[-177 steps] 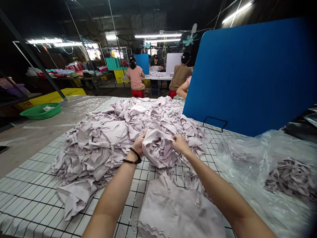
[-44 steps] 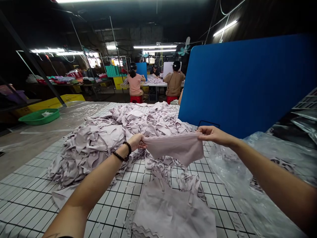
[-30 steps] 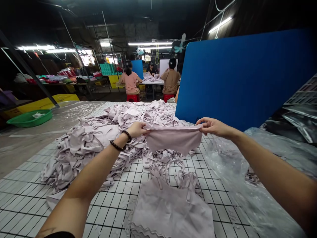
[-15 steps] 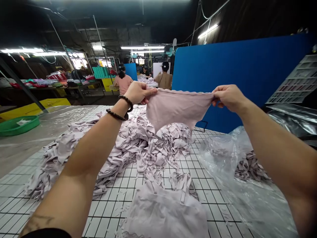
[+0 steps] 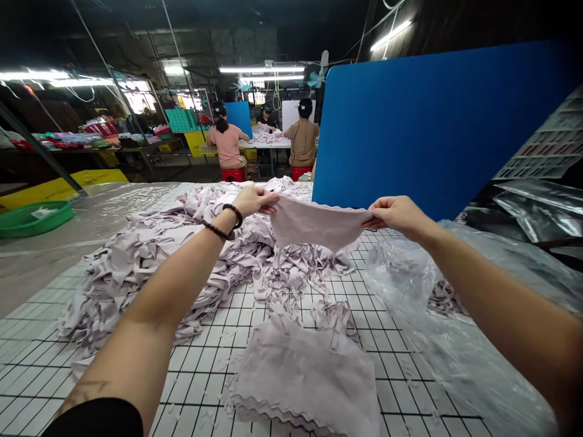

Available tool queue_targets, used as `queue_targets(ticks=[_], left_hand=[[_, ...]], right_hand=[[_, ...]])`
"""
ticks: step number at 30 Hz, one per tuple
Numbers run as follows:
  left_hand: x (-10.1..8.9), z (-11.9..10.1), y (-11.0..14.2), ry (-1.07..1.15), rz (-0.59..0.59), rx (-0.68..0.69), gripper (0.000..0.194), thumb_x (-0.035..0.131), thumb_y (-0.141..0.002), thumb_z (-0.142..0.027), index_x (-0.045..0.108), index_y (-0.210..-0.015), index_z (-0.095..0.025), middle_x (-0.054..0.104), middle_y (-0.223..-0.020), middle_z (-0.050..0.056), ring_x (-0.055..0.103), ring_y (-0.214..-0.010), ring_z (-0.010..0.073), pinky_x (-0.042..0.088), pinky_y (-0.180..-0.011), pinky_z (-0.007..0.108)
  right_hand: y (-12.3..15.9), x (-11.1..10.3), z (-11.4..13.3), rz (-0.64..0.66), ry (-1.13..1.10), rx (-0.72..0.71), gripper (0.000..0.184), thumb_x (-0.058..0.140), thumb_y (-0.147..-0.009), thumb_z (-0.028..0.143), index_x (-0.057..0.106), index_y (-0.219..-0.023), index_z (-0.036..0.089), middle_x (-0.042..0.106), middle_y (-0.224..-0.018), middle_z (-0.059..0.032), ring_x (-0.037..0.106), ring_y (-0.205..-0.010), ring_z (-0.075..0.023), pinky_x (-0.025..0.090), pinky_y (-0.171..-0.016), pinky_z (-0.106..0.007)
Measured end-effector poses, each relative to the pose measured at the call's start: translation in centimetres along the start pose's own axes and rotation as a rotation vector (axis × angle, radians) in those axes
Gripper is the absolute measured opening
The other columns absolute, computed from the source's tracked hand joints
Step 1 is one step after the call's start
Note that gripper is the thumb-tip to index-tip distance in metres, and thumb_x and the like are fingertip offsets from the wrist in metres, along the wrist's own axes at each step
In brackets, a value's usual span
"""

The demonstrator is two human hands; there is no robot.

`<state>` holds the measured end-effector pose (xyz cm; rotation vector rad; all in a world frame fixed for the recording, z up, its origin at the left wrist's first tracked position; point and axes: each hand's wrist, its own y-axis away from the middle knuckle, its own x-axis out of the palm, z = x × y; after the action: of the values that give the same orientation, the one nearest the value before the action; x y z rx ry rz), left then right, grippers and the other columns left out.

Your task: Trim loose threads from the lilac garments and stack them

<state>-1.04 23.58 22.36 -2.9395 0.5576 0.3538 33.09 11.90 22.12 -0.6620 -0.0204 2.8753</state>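
A pale mauve camisole top hangs upside down above the table, its wavy hem stretched between my two hands. My left hand pinches one end of the hem. At the other end, my right hand grips it between thumb and fingers. Closer to me lies a flat stack of similar tops, wavy hems toward me and straps pointing away. Behind and left of the held top spreads a large heap of crumpled mauve garments.
A clear plastic bag with mauve garments inside lies on the right of the grid-lined table. A blue panel rises behind my right hand. A green basin sits far left. Several people work at a table farther back.
Both hands have come down with the top, closer to the heap. The top's lower part has swung away and shows shorter. The view has tilted slightly down, revealing more of the front stack.
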Motion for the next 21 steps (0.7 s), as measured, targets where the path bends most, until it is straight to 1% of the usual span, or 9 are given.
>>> queue_targets(ticks=[3,5,7,8,10,12,14,16,21], left_hand=[[-0.5,0.9,5.0,-0.070,-0.013,0.060,0.034,0.074,-0.067,-0.040,0.058,-0.072,-0.011,0.066,-0.065,0.003,0.067,-0.061,0.0145,0.057,-0.059,0.025],[-0.5,2.6,9.6,-0.198,0.040,0.061,0.033,0.071,-0.070,-0.043,0.062,-0.074,-0.011,0.068,-0.067,0.004,0.067,-0.064,0.0147,0.055,-0.057,0.024],[0.1,5.3,14.5,-0.302,0.132,0.028,0.031,0.067,-0.074,-0.043,0.065,-0.076,-0.012,0.069,-0.072,0.005,0.066,-0.066,0.0142,0.055,-0.058,0.023],[0.5,7.0,17.0,-0.345,0.146,0.019,0.030,0.066,-0.075,-0.043,0.066,-0.075,-0.013,0.069,-0.072,0.005,0.065,-0.066,0.0136,0.054,-0.058,0.023],[1.8,10.6,21.6,-0.401,0.183,0.004,0.028,0.065,-0.076,-0.042,0.067,-0.072,-0.014,0.068,-0.069,0.004,0.064,-0.064,0.0130,0.052,-0.059,0.022],[3.1,13.7,25.3,-0.400,0.192,0.013,0.024,0.063,-0.079,-0.039,0.068,-0.076,-0.015,0.070,-0.075,0.004,0.064,-0.070,0.0139,0.053,-0.064,0.023],[4.2,16.0,27.8,-0.399,0.195,0.082,0.019,0.063,-0.080,-0.035,0.068,-0.081,-0.017,0.070,-0.084,0.005,0.065,-0.080,0.0149,0.053,-0.073,0.025],[4.7,17.0,29.3,-0.402,0.185,0.156,0.016,0.062,-0.081,-0.032,0.068,-0.084,-0.018,0.069,-0.090,0.005,0.064,-0.087,0.0154,0.051,-0.081,0.027],[4.9,16.6,30.7,-0.442,0.163,0.231,0.014,0.057,-0.084,-0.031,0.066,-0.086,-0.020,0.068,-0.096,0.006,0.062,-0.093,0.0163,0.050,-0.085,0.030]], right_hand=[[5.2,0.2,-0.5,-0.021,0.143,-0.107,0.002,0.063,-0.076,0.017,0.064,-0.074,0.017,0.067,-0.069,-0.0050,0.066,-0.064,-0.0152,0.054,-0.055,-0.022],[9.6,0.9,-1.8,0.054,0.241,-0.136,0.006,0.059,-0.079,0.020,0.065,-0.079,0.018,0.067,-0.070,-0.0036,0.061,-0.054,-0.0116,0.047,-0.044,-0.019],[14.3,2.4,-4.0,0.195,0.303,-0.115,0.014,0.052,-0.084,0.024,0.066,-0.083,0.020,0.064,-0.064,-0.0015,0.051,-0.041,-0.0092,0.038,-0.032,-0.018],[16.5,3.3,-5.3,0.242,0.321,-0.123,0.016,0.049,-0.085,0.024,0.066,-0.085,0.021,0.064,-0.064,-0.0012,0.050,-0.040,-0.0095,0.037,-0.031,-0.019],[20.7,5.5,-8.1,0.287,0.372,-0.172,0.018,0.047,-0.085,0.022,0.065,-0.087,0.022,0.068,-0.081,-0.0028,0.062,-0.060,-0.0138,0.052,-0.050,-0.024],[24.0,7.6,-10.8,0.274,0.420,-0.237,0.018,0.045,-0.084,0.018,0.063,-0.086,0.022,0.069,-0.092,-0.0036,0.065,-0.082,-0.0180,0.055,-0.072,-0.030],[26.4,9.0,-12.8,0.266,0.453,-0.275,0.019,0.044,-0.084,0.016,0.062,-0.087,0.021,0.068,-0.096,-0.0042,0.065,-0.091,-0.0190,0.055,-0.079,-0.031],[28.0,9.5,-13.8,0.217,0.469,-0.312,0.020,0.044,-0.084,0.015,0.062,-0.090,0.021,0.068,-0.100,-0.0051,0.064,-0.095,-0.0191,0.055,-0.082,-0.031],[30.8,8.8,-13.5,0.036,0.495,-0.411,0.025,0.046,-0.084,0.016,0.061,-0.103,0.023,0.066,-0.111,-0.0065,0.062,-0.104,-0.0219,0.051,-0.094,-0.039]])
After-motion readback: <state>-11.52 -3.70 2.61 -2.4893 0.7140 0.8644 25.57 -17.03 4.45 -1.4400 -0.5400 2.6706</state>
